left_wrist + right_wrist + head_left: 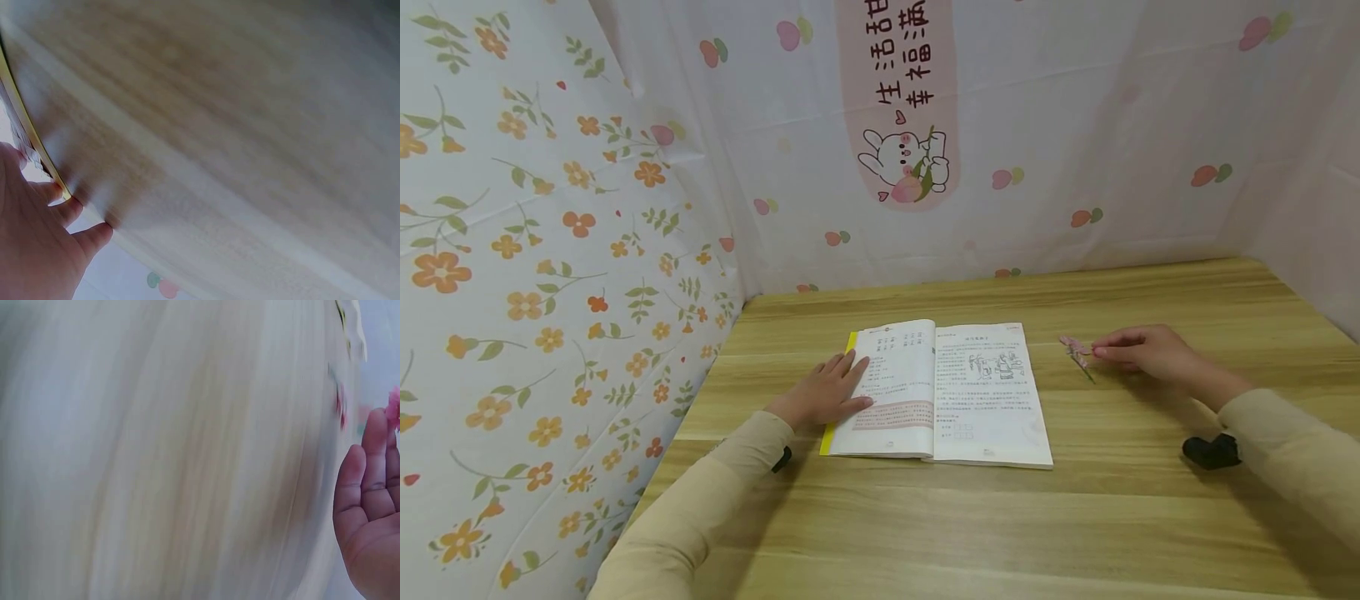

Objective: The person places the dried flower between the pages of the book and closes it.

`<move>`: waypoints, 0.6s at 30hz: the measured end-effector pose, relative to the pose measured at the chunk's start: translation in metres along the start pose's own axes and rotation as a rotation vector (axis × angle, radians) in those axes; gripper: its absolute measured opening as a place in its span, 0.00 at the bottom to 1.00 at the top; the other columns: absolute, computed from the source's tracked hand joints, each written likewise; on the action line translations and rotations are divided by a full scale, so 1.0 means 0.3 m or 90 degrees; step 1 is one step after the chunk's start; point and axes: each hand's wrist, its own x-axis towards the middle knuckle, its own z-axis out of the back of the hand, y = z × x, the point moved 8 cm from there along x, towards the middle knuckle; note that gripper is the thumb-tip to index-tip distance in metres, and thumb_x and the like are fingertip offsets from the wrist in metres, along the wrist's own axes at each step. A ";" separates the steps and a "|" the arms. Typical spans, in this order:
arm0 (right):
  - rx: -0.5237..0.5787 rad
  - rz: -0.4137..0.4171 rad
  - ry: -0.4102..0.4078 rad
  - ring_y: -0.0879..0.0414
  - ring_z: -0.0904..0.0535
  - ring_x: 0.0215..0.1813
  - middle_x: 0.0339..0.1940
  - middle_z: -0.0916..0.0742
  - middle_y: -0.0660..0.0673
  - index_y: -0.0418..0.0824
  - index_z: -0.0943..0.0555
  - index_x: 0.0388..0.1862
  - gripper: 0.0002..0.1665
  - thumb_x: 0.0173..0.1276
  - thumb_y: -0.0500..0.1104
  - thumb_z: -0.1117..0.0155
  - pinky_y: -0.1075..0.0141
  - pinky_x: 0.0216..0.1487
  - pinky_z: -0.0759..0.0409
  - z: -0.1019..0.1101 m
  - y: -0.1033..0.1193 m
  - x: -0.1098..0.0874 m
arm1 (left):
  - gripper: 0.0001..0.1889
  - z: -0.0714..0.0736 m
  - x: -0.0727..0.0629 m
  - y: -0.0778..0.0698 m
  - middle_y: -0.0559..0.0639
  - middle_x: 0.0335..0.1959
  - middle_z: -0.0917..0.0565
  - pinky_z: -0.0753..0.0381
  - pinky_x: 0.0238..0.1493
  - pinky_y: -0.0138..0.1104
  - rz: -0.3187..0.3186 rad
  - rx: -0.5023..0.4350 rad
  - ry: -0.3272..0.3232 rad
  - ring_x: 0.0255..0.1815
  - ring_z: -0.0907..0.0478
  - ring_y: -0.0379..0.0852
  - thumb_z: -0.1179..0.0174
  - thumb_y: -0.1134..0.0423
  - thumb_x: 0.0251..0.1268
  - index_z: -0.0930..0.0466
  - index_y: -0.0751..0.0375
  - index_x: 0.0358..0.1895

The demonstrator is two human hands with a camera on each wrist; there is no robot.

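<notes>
An open book lies on the wooden table, with printed text on both pages and a line drawing on the right one. My left hand rests on the left page, fingers spread. In the left wrist view, the fingertips of the left hand reach past the book's yellow edge. Right of the book, my right hand pinches something pink beside a small pink flower sprig with a green stem. The right wrist view shows a pink blossom at the fingertips of the right hand; the thumb is out of frame.
The wood-grain table runs back to a printed cloth wall with a rabbit picture. A floral cloth closes off the left side. Black wrist devices show under the sleeves.
</notes>
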 end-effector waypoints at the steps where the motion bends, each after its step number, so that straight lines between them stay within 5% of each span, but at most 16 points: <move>1: 0.026 -0.002 0.006 0.70 0.21 0.43 0.52 0.16 0.44 0.28 0.22 0.59 0.35 0.66 0.56 0.34 0.64 0.43 0.19 -0.016 0.010 0.004 | 0.42 0.001 0.000 0.000 0.65 0.76 0.51 0.46 0.69 0.54 0.000 0.000 -0.001 0.75 0.51 0.63 0.62 0.36 0.74 0.57 0.61 0.78; 7: 0.106 -0.016 0.035 0.64 0.19 0.46 0.52 0.14 0.47 0.28 0.24 0.61 0.34 0.66 0.52 0.33 0.66 0.46 0.20 -0.109 0.071 0.028 | 0.42 0.004 -0.002 -0.004 0.66 0.76 0.51 0.46 0.69 0.53 -0.002 0.005 0.001 0.75 0.51 0.63 0.62 0.36 0.74 0.57 0.61 0.78; 18: 0.130 -0.001 0.071 0.58 0.20 0.43 0.48 0.14 0.47 0.29 0.23 0.60 0.31 0.66 0.49 0.32 0.64 0.44 0.21 -0.274 0.184 0.084 | 0.42 0.003 -0.002 -0.002 0.66 0.76 0.51 0.46 0.70 0.53 -0.001 0.006 0.004 0.75 0.51 0.63 0.63 0.35 0.74 0.57 0.61 0.78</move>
